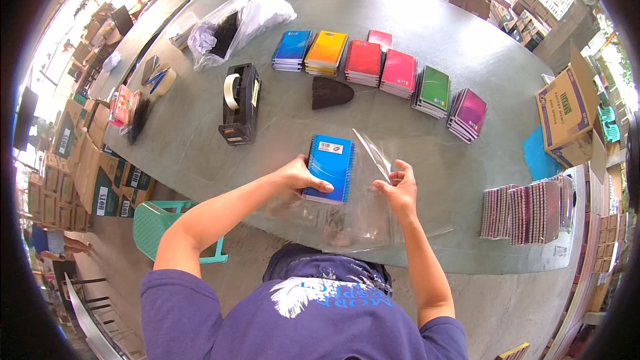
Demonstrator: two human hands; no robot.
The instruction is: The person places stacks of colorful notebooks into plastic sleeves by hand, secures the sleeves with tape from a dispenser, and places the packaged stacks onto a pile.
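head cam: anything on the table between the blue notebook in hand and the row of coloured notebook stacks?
One thing: a dark, half-round object lies on the grey table between the blue notebook and the row of stacks. Seen in the head view.

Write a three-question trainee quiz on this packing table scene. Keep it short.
1. True or false: the left hand rests on a blue spiral notebook.
2. What does the right hand pinch? A) clear plastic sleeve B) tape dispenser C) cardboard box
3. Which colour is the notebook stack at the left end of the far row?

Key: 1 true; 2 A; 3 blue.
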